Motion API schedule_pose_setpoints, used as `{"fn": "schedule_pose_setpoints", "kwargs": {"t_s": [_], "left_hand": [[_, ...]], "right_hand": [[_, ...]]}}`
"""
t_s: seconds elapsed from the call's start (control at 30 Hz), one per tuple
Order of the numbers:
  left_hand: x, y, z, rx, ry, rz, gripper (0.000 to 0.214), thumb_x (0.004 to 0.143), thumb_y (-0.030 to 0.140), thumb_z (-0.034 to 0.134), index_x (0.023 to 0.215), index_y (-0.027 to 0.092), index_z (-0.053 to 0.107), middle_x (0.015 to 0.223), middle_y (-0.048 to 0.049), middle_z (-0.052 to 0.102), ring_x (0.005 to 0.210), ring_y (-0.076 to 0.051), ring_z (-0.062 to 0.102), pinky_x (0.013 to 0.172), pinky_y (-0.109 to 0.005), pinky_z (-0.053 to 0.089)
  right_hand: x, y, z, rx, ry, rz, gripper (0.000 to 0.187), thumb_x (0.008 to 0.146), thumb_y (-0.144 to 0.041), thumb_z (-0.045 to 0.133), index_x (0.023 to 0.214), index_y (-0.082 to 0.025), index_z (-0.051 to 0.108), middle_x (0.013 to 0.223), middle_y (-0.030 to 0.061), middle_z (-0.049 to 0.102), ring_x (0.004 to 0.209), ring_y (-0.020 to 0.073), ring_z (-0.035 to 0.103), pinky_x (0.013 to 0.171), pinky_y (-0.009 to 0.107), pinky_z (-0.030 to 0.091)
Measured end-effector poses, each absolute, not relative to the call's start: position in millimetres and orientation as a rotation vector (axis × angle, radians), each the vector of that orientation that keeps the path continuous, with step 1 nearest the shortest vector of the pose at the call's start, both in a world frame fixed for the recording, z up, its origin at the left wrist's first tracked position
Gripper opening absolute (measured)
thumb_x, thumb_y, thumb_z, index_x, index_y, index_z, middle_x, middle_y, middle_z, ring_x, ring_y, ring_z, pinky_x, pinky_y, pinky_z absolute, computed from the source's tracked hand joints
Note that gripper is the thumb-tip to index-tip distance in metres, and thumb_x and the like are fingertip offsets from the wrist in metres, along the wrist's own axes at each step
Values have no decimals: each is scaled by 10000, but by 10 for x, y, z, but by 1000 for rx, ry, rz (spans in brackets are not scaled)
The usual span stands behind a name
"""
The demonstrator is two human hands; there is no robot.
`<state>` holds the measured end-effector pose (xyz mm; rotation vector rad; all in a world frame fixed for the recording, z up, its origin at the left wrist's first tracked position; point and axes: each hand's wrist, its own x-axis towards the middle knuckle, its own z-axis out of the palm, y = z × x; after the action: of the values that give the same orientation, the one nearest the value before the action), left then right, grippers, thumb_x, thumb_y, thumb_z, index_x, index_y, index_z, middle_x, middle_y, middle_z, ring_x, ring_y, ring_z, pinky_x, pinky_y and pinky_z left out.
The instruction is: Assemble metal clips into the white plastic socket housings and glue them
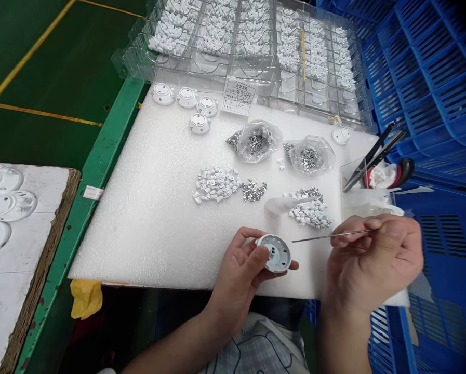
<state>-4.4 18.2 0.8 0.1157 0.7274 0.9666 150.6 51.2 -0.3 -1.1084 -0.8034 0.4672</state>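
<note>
Cradling the white round housing [275,253] in your left hand [238,275], you have it just above the near edge of the white foam sheet [158,208]; your fingers curl beneath it and your thumb [261,254] rests on its grey inner face, close to the small holes; keep that cupped hold firm yet relaxed, so the face stays steady and in clear view. Your right hand [375,265] pinches a slender steel tool [332,235], probably fine tweezers, though the picture doesn't settle that; its point aims at the housing and stops just short of it, so keep your grip close to the tip for better control. Steady both hands together, and keep your thumb clear of the hole you are working on. Within easy reach lie a pile of small white folded parts [217,184], a pile of silver metal pieces [254,190] and a white plastic scoop [283,204]; further up sit four more white housings [163,94], two clear bags of metal pieces [258,141] and a clear compartment tray [217,41]; black-handled scissors [373,156] sit off to your right, beside a blue plastic crate [423,88].
</note>
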Motion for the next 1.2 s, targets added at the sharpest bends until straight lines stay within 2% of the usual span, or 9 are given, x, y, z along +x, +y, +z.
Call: {"fn": "schedule_pose_setpoints", "kwargs": {"t_s": [0.37,0.57,0.87,1.03,1.2], "left_hand": [[-53,188,27,116,753,963,543,743,473,919,989,167,544,889,-19,732,785,-178,785,679,-170,602],[-49,178,27,116,746,979,534,743,476,919,980,169,553,855,-9,730,770,-176,785,694,-180,614],[-63,192,28,123,752,981,501,772,476,898,986,166,568,861,-6,726,787,-174,784,685,-172,610],[-76,179,17,141,772,965,507,762,498,898,984,172,580,872,-19,733,787,-174,779,690,-178,611],[-83,164,-30,177,788,969,429,807,484,866,984,180,620,899,-23,744,788,-155,771,725,-178,612]], "right_hand": [[1749,471,30,-1205,-727,280,282,887,-425,734,765,-229,570,649,-57,481,449,91,469,337,262,342],[1711,454,20,-1238,-740,289,344,880,-493,741,754,-238,548,643,-59,453,439,100,451,339,277,335],[1722,459,10,-1241,-775,269,299,905,-446,707,767,-235,547,640,-56,473,440,97,470,360,273,330],[1909,534,-24,-1232,-792,-245,251,885,-393,691,733,-247,554,636,-26,531,486,140,554,454,329,424],[2258,571,5,-1246,-784,-435,211,913,-326,616,741,-257,517,634,-51,520,469,122,560,481,310,428]]}}
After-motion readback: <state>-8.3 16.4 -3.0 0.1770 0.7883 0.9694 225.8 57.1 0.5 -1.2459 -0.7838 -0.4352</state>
